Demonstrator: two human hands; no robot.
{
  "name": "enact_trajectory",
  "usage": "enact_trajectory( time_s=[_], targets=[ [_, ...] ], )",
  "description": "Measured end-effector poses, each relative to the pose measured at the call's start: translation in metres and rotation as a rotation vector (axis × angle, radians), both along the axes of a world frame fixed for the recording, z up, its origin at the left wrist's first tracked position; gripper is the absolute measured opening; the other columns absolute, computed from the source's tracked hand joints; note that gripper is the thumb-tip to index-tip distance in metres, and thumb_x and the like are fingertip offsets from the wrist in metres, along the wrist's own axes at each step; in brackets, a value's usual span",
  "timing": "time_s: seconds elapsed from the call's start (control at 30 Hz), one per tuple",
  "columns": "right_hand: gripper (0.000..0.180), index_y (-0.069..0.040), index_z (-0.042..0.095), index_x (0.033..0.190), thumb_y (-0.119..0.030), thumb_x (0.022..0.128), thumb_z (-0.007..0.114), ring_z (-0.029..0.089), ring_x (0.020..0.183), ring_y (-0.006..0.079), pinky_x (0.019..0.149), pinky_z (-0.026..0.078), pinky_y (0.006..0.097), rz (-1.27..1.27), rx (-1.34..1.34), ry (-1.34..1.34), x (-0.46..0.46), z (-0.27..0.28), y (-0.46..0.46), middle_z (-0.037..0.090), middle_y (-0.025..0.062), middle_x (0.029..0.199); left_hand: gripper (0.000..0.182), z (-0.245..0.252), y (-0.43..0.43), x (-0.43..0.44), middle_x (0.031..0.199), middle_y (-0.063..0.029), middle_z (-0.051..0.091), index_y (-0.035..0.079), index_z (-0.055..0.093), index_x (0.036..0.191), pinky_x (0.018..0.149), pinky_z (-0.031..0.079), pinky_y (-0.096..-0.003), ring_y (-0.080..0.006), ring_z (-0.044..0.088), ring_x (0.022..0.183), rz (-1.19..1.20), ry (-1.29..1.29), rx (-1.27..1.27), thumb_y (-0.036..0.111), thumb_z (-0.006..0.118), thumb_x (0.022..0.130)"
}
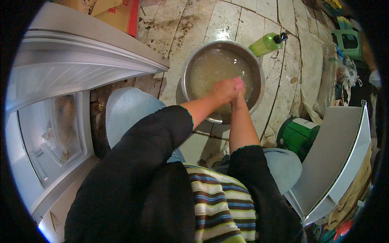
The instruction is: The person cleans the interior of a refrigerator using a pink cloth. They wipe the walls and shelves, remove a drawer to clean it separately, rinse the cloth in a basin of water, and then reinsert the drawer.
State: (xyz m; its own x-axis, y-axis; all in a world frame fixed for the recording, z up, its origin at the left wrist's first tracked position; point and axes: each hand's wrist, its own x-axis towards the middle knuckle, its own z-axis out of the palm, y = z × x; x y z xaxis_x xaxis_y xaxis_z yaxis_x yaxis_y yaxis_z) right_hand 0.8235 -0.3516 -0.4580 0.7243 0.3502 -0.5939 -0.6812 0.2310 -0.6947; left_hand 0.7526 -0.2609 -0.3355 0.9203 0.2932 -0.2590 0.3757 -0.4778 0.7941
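Observation:
My two hands are pressed together above a round metal basin (223, 121) of cloudy, greyish water. A small wet pink cloth (239, 81) sticks out from between them at the top. My left hand (224, 90) comes in from the left, its fingers closed around the cloth against the other hand. My right hand (239, 94) squeezes it from the right side. Most of the cloth is hidden inside the grip, so its full shape does not show. Just beyond the basin's upper right rim, a green pump bottle (266, 44) lies on its side.
An open refrigerator door (91, 57) reaches in from the left, its compartment (45, 142) below. On the right stand a green bucket (296, 136) and a detached white panel or drawer (331, 152). A cardboard box (114, 18) sits at upper left. Worn, dirty tiles (225, 18) cover the floor.

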Motion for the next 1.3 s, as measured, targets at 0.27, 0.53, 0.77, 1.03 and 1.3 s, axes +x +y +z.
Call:
enact_trajectory(
  time_s=[0.27,0.53,0.77,1.03,1.3],
  targets=[
    [0.025,-0.014,0.060,0.105,-0.030,0.100,0.042,0.056,0.071,0.0194,0.056,0.046,0.0307,-0.190,0.089,0.317,-0.023,0.087,0.055,0.055,0.0023,0.079,0.043,-0.029,0.036,0.021,0.084,-0.0185,0.069,0.014,0.073,0.090,0.070,0.052,-0.0498,-0.0397,0.066,0.078,0.055,0.209,0.238,0.048,0.047,0.092],
    [0.038,-0.006,0.059,0.120,-0.033,0.096,0.051,0.062,0.090,0.0434,0.083,0.049,0.0487,0.156,-0.994,-0.608,0.009,0.056,0.009,0.066,0.0224,0.104,0.052,-0.049,0.100,0.001,0.097,-0.0197,0.069,0.009,0.070,0.101,0.076,0.052,-0.0501,-0.0395,0.066,0.090,0.228,0.336,0.181,0.051,0.040,0.096],
    [0.044,-0.011,0.055,0.125,-0.028,0.085,0.064,0.061,0.099,0.0414,0.086,0.050,0.0489,0.513,-1.135,-0.572,-0.053,-0.003,-0.008,0.063,0.0219,0.110,0.038,-0.080,0.062,-0.020,0.098,-0.0189,0.070,0.010,0.066,0.112,0.078,0.053,-0.0495,-0.0369,0.068,0.092,-0.223,0.367,0.494,0.041,0.052,0.094],
    [0.058,-0.006,0.051,0.131,-0.051,0.094,0.052,0.060,0.112,0.0319,0.094,0.049,0.0497,0.167,-0.271,0.384,-0.051,0.033,0.022,0.061,0.0164,0.127,0.032,-0.169,0.086,-0.046,0.107,-0.0218,0.067,0.007,0.066,0.111,0.082,0.052,-0.0512,-0.0399,0.065,0.095,0.040,0.188,0.269,0.029,0.056,0.090],
    [0.072,-0.007,0.039,0.141,-0.063,0.095,0.041,0.053,0.116,0.0340,0.101,0.044,0.0474,-0.045,0.445,0.447,-0.033,0.056,0.008,0.055,0.0139,0.128,0.031,-0.033,-0.024,-0.015,0.107,-0.0242,0.064,0.008,0.068,0.104,0.079,0.051,-0.0505,-0.0395,0.065,0.092,-0.091,-0.006,0.459,0.032,0.053,0.090]
  ],
)
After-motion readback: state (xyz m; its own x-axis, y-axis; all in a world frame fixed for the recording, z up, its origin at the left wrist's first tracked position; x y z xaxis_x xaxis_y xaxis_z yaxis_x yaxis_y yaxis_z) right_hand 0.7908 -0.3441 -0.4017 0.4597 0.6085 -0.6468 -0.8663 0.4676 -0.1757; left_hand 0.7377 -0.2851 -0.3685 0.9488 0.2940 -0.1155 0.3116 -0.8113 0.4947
